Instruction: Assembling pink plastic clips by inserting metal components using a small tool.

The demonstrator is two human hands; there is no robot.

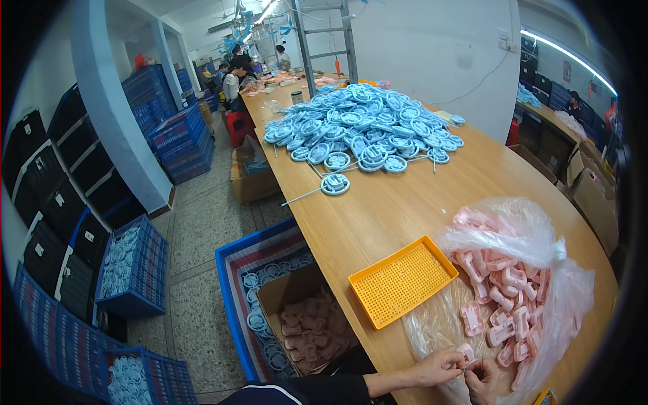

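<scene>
At the table's near edge, my left hand (437,368) pinches a small pink plastic part (466,352) between thumb and fingers. My right hand (482,382) is closed just beside it, fingertips pressed together close to the part. Whatever those fingertips hold is too small to make out. Beyond and to the right of my hands, a heap of pink plastic parts (518,317) spills from a clear plastic bag (570,297). A yellow perforated tray (403,282) with nothing in it lies to the left of the bag.
A large pile of light-blue round plastic parts (364,125) covers the table (351,216) farther off. Below its left edge, a blue crate (233,317) holds blue parts and a cardboard box (277,297) of pink ones. A metal ladder (329,40) stands behind the pile.
</scene>
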